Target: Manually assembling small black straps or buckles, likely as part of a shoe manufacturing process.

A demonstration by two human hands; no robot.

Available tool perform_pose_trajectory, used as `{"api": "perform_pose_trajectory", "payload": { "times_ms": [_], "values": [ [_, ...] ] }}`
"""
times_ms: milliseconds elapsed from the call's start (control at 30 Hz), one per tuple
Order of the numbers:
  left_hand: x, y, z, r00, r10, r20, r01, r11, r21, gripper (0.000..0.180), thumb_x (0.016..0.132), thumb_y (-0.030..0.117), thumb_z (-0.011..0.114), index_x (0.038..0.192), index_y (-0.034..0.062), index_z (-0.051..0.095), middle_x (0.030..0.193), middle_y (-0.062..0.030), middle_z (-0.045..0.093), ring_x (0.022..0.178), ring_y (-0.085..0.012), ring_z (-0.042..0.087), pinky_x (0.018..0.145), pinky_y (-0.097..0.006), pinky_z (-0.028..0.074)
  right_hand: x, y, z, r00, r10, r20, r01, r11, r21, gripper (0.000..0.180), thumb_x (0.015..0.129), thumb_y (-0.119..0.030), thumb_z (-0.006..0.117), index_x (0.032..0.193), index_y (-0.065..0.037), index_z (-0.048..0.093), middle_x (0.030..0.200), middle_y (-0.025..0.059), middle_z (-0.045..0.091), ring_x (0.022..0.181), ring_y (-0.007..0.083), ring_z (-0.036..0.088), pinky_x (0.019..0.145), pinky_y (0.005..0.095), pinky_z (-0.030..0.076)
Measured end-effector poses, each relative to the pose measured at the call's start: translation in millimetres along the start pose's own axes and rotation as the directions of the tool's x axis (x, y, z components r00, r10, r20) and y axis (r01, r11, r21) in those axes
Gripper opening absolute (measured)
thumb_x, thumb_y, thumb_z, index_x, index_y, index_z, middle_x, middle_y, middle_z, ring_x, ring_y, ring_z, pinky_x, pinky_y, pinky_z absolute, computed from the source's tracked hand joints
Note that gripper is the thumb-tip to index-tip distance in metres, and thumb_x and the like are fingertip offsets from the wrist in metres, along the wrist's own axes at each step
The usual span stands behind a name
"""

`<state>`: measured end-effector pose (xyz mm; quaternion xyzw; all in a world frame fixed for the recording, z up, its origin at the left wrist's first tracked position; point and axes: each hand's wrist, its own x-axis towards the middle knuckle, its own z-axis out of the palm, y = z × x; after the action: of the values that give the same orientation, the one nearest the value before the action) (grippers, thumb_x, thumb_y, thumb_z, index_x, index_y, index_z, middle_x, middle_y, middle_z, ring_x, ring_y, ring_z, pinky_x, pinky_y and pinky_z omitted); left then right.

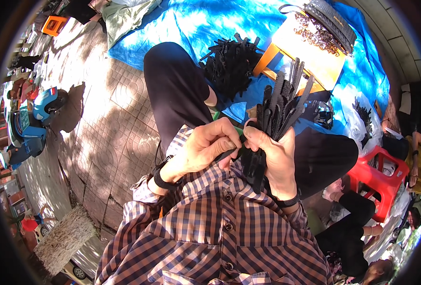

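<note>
My right hand is closed round a bundle of flat black straps, which fan out above the fist and stick out below it. Close beside it, my left hand is closed in a pinch. A small dark piece shows under its thumb and looks like a black strap, mostly hidden by the fingers. The fingertips of both hands nearly meet in front of my checked shirt. Beyond my knees lies a heap of similar black straps on a blue tarp.
An orange stool on the tarp bears small brown ring-like pieces and a dark woven pouch. A red stool and a seated person are at right. A blue scooter stands far left on the paving.
</note>
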<state>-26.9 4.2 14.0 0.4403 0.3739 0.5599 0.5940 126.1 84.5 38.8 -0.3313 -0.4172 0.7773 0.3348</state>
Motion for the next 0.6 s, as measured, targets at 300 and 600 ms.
{"api": "perform_pose_trajectory", "payload": {
  "times_ms": [300, 600],
  "values": [
    [-3.5, -23.3, 7.2, 0.996, 0.004, -0.094, -0.041, 0.92, -0.39, 0.017, 0.097, 0.017, 0.05, 0.1, 0.0006, 0.045, 0.075, -0.0105, 0.058, 0.051, -0.0095, 0.055, 0.048, -0.021, 0.049, 2.1, 3.9, -1.3, 1.0, 0.003, -0.014, -0.003, 1.0, -0.009, 0.009, 0.084, -0.007, 0.067, 0.089, 0.0, 0.063, 0.064, -0.0025, 0.053, 0.058, 0.0052, 0.047, 0.054, 0.0208, 0.037],
    [-9.0, -13.8, 30.6, 0.91, -0.005, -0.414, 0.026, 0.999, 0.046, 0.006, 0.095, 0.004, 0.05, 0.099, 0.0009, 0.047, 0.073, -0.006, 0.058, 0.053, -0.0065, 0.054, 0.047, -0.019, 0.044, 1.1, 10.9, 5.5, 0.994, -0.046, -0.099, 0.047, 0.999, 0.011, 0.01, 0.083, -0.005, 0.068, 0.08, -0.001, 0.059, 0.064, -0.002, 0.053, 0.057, 0.0051, 0.047, 0.053, 0.0207, 0.038]
  ]
}}
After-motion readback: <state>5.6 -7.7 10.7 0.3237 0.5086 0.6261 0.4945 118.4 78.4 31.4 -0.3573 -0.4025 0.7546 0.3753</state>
